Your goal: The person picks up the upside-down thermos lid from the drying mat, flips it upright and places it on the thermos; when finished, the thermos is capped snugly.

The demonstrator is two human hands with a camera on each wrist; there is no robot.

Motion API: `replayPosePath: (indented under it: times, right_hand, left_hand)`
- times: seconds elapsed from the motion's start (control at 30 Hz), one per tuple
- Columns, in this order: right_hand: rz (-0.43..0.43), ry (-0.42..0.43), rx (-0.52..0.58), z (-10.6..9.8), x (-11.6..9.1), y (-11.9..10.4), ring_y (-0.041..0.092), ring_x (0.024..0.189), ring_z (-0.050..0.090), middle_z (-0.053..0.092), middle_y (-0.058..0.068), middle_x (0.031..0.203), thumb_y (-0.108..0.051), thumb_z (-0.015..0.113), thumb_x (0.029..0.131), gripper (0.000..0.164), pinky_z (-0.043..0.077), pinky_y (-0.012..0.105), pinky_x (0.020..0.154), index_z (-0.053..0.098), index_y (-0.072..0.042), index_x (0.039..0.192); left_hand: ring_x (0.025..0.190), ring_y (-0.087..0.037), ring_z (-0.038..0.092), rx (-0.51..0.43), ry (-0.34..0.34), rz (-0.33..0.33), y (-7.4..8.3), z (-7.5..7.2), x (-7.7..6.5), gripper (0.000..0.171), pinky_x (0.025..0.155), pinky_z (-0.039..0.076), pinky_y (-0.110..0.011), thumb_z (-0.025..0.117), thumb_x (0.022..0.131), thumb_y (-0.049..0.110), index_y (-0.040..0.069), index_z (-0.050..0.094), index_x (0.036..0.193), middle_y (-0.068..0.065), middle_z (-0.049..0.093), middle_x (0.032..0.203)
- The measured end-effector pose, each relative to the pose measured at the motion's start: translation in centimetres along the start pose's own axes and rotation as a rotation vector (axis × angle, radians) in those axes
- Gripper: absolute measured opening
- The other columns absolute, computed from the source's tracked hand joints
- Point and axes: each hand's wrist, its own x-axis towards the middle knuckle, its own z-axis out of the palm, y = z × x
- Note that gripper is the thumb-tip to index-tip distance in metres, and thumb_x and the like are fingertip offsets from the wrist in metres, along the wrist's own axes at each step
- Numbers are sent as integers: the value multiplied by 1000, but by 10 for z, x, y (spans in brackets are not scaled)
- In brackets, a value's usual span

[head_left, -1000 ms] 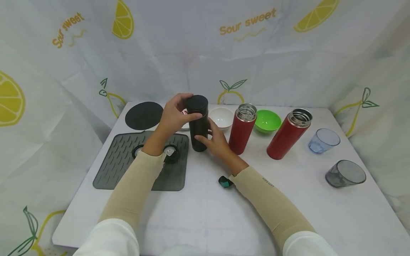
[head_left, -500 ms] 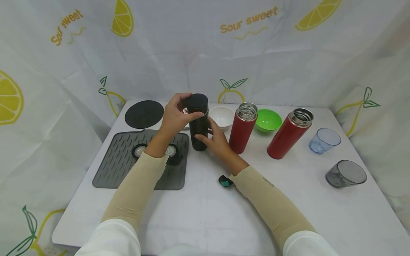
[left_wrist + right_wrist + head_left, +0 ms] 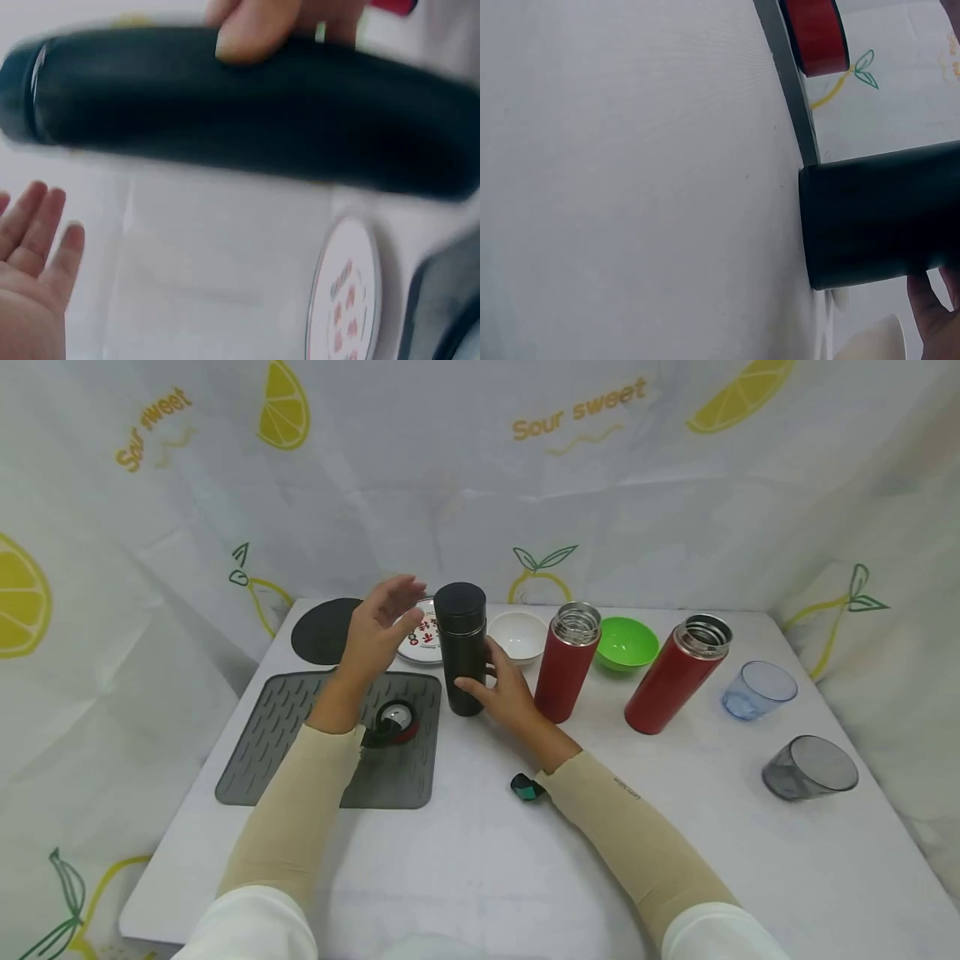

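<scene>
A tall black thermos [image 3: 463, 664] stands upright with its black cap [image 3: 461, 602] on top. My right hand [image 3: 506, 689] grips its lower body from the right side, the thumb across the front. In the left wrist view, fingers of the right hand [image 3: 259, 30] lie over the dark thermos body [image 3: 247, 112]. My left hand [image 3: 375, 631] is raised to the left of the cap, apart from it, with fingers spread and holding nothing. The same left hand [image 3: 34, 270] shows its loose fingers in its own wrist view.
Right of the thermos stand two red flasks [image 3: 566, 672] [image 3: 667, 689] without lids. Behind are a patterned plate [image 3: 422, 635], a white bowl [image 3: 517, 635] and a green bowl [image 3: 627, 643]. A grey mat [image 3: 270, 752] bears a round red-and-black lid [image 3: 397, 720]. Two glasses [image 3: 759, 692] [image 3: 810, 768] stand far right.
My left hand has let go of the thermos cap and moved left, uncovering the plate. The right hand keeps its grip on the thermos, which stays in place.
</scene>
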Motion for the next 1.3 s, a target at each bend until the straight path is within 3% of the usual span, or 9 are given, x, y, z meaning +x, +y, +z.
replayPosePath:
  times: [0.1,0.27,0.43,0.6,0.73,0.87,1.03,1.17,1.3]
  right_hand:
    - [-25,3,6,-1,1,0,16,126,48,49,4,142,-39,75,86,83,42,35,102,29,-16,152]
    - [-70,-3,2,-1,2,2,14,125,49,49,2,142,-40,73,86,82,42,33,102,28,-20,152]
    - [-73,-1,7,-1,0,3,14,125,49,48,0,143,-39,74,86,83,42,34,101,27,-23,153]
    - [-52,-16,14,-1,0,1,15,126,48,49,3,142,-41,73,86,83,42,35,102,29,-19,152]
    - [-15,-17,2,-1,-1,0,15,126,48,49,4,141,-43,74,85,85,42,36,101,28,-18,152]
    - [-19,-12,1,-2,-2,0,16,126,48,49,4,142,-41,74,86,84,42,36,102,29,-18,152]
    - [-47,-13,-7,-4,0,1,16,127,48,48,2,143,-39,73,87,81,42,35,102,29,-20,152]
    - [-51,-16,5,-4,1,2,15,126,48,47,-1,143,-35,74,87,79,41,36,103,30,-22,151]
    - [-56,-26,2,-3,1,2,15,126,49,48,1,142,-36,74,87,81,42,35,102,29,-21,152]
  left_hand:
    - [125,-33,51,-80,-34,-11,-3,12,-1,58,105,39,-39,63,96,19,-7,39,142,-25,54,132]
    - [122,-20,54,-98,-53,-145,-19,35,6,93,104,40,-42,78,80,45,15,29,152,-11,56,132]
    - [119,-13,54,-43,-48,-181,-23,44,11,98,101,41,-39,81,79,38,19,22,155,-3,53,135]
    - [124,-23,52,-42,118,-76,-30,26,1,84,106,37,-35,80,80,5,6,33,149,-11,50,140]
    - [115,-34,56,-27,205,8,-36,15,-7,56,97,44,-31,65,89,-8,-6,42,140,-23,56,129]
    - [106,-28,60,-62,174,11,-28,23,-9,42,84,46,-27,54,98,-1,-5,45,139,-22,60,124]
    - [113,-21,59,-91,96,-91,-18,48,3,72,96,46,-35,75,87,23,9,37,147,-14,60,125]
    - [106,-16,59,-24,61,-183,-18,61,14,94,90,48,-38,83,75,41,23,31,151,-8,57,122]
    - [117,-10,54,5,114,-146,-23,56,9,94,97,44,-33,85,76,33,22,30,151,-2,54,132]
